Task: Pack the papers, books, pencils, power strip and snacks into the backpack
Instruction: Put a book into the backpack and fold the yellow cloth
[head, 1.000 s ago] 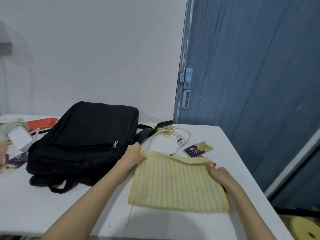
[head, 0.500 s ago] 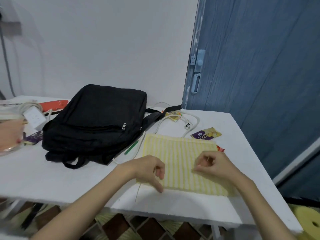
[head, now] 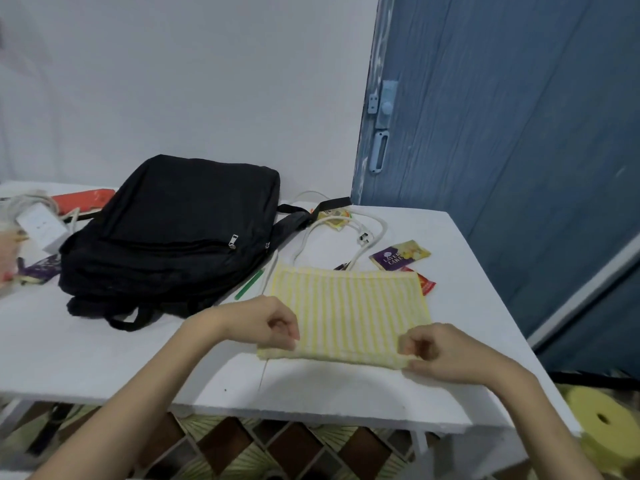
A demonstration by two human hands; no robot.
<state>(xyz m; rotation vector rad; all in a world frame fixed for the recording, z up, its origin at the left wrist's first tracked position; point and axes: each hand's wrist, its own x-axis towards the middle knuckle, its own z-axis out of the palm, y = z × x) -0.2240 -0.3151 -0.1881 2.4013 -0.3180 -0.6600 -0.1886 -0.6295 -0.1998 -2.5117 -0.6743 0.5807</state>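
White table (head: 104, 368) bears backpack (head: 173, 233), striped cloth (head: 349, 313), snacks (head: 400, 255), cable (head: 372, 225).

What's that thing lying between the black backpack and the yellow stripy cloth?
A green pencil lies on the white table, in the gap between the black backpack and the yellow striped cloth. The head view shows it.

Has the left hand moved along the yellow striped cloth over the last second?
Yes. The left hand went from the cloth's far corner beside the backpack to its near edge, toward the table's front.
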